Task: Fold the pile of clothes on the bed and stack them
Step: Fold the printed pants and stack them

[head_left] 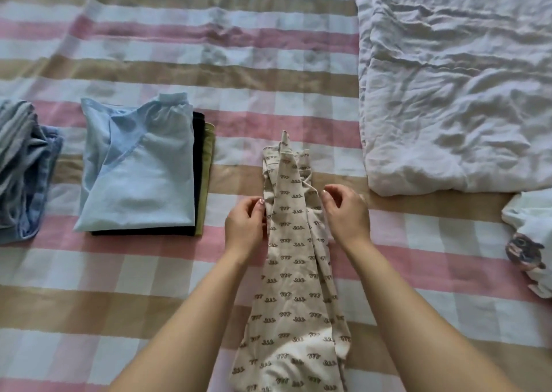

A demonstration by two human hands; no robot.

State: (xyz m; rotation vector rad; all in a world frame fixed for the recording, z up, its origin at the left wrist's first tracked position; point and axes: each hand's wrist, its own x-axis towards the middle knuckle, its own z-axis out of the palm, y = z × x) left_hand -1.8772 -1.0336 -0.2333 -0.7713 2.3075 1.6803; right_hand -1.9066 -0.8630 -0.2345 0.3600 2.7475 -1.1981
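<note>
Single view, head-worn and wide-angle: it looks forward and steeply down onto the checked bedsheet (149,272) from close above, with both forearms entering at 6 o'clock. The left hand (245,224) and right hand (348,215) sit just below frame centre, either side of the patterned garment (294,272). The folded stack (140,176) lies at 9 o'clock and the white duvet (448,78) at 1 o'clock.

On the checked bed (149,272) I see a crumpled white quilt (448,92) far right, a folded stack (143,176) and a grey-blue pile (24,167) left, and a cream printed garment (292,302) in the middle.
</note>
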